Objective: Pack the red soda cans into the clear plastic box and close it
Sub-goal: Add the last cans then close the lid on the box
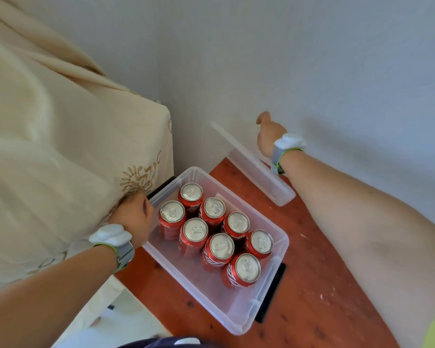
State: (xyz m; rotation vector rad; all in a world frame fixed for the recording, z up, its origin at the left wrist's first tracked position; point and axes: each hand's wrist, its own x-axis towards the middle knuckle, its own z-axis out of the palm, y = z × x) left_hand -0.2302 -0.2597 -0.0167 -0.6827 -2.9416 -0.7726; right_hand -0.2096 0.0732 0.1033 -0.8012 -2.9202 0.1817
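Note:
A clear plastic box stands open on a red-brown wooden floor, with several red soda cans upright inside it in two rows. Its clear lid leans on edge against the white wall behind the box. My right hand reaches to the lid's upper edge; its fingers are hidden behind the hand, so the grip does not show. My left hand is closed on the box's left rim, beside the nearest can.
A cream embroidered cloth drapes over furniture tight against the box's left side. The white wall rises just behind. Black latch handles sit on the box's ends. Wooden floor extends to the right.

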